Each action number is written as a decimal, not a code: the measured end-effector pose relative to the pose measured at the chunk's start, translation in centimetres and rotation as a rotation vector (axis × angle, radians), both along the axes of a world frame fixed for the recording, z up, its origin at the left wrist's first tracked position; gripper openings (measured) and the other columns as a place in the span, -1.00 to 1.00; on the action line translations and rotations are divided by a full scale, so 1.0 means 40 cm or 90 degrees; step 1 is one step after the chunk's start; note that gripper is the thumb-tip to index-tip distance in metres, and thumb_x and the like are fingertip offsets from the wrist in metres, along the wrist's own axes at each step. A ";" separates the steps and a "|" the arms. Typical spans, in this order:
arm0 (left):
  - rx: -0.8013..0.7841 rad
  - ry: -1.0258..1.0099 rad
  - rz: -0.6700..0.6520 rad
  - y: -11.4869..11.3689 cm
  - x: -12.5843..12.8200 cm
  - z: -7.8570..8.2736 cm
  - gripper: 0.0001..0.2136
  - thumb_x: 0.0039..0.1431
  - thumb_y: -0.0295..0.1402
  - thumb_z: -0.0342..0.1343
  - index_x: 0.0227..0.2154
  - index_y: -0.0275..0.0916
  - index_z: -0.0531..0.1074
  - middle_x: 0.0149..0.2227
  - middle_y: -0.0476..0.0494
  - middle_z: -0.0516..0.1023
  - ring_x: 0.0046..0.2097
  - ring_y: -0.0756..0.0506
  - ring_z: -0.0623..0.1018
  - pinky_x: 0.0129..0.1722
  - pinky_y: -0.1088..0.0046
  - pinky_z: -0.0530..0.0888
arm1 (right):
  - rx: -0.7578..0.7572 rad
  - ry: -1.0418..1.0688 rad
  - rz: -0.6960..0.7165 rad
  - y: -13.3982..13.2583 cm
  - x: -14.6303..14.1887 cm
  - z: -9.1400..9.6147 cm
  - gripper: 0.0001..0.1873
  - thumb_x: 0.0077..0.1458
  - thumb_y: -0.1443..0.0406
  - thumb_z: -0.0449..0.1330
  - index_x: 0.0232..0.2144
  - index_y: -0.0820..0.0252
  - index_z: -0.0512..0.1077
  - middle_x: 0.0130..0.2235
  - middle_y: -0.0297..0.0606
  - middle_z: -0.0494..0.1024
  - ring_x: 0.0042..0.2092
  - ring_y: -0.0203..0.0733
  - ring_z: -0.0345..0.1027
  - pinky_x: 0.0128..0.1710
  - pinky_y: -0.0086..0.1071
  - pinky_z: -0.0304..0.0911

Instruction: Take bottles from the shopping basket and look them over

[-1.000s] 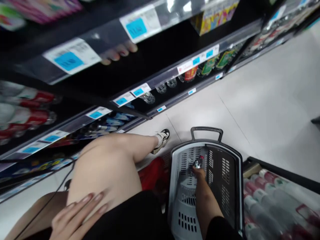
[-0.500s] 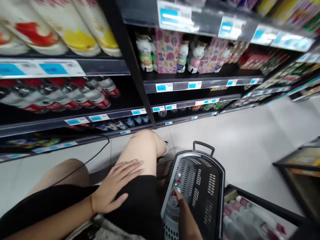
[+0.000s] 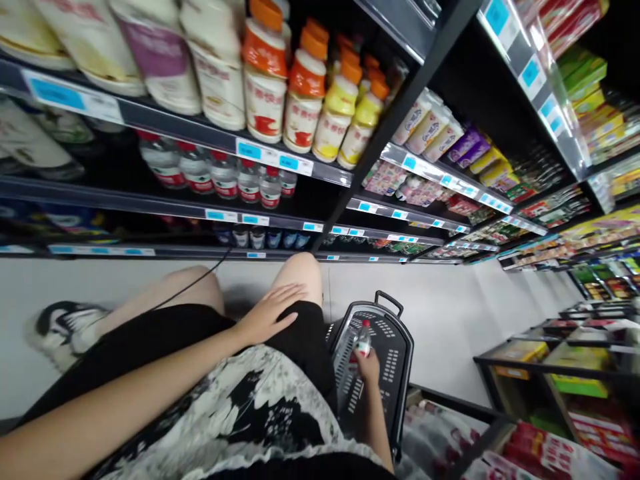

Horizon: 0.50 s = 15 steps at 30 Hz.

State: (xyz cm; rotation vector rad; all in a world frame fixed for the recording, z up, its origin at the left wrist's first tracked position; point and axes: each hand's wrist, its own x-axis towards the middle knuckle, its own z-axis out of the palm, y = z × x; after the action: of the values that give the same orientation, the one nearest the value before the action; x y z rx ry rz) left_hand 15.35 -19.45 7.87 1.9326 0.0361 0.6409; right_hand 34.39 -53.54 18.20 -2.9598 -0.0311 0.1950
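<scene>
My left hand [image 3: 270, 313] lies flat on my thigh near the knee, fingers stretched out, with nothing in it. Over the black shopping basket [image 3: 410, 353], my right hand [image 3: 369, 368] is wrapped round a small clear water bottle [image 3: 364, 341] with a red cap and a red-and-white label. The bottle is nearly upright, cap pointing away from me. A bit of red and clear plastic shows beside the hand inside the basket; I cannot tell what it is. The basket stands on the floor at my right, its handle [image 3: 389, 301] at the far end.
Ahead, a shelf holds a row of red-capped water bottles [image 3: 225, 177], below orange-capped drink bottles [image 3: 305, 93]. A black cable [image 3: 200, 280] runs across my leg. To the right stand a crate of wrapped bottles [image 3: 435, 427] and a low display shelf [image 3: 515, 367].
My right hand has raised the bottle from low in the basket, so it now shows upright. The view has pulled back and turned, showing more shelves. My left hand stays on the thigh.
</scene>
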 end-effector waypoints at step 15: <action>-0.944 0.107 -0.014 0.121 -0.069 -0.081 -0.56 0.09 -0.05 0.10 -0.07 -0.22 0.53 0.08 -0.26 0.55 0.15 -0.31 0.48 0.16 0.15 0.33 | 0.558 0.344 0.238 0.652 -0.232 0.089 -0.59 -0.08 0.20 0.31 -0.16 0.24 0.42 -0.27 -0.24 0.58 -0.29 -0.16 0.47 -0.27 -0.35 0.39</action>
State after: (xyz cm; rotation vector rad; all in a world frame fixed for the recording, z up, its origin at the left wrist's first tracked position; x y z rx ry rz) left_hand 12.57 -14.62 4.62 0.5308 0.4582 0.2445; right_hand 25.10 -27.46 21.78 -1.9359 -0.4635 0.7872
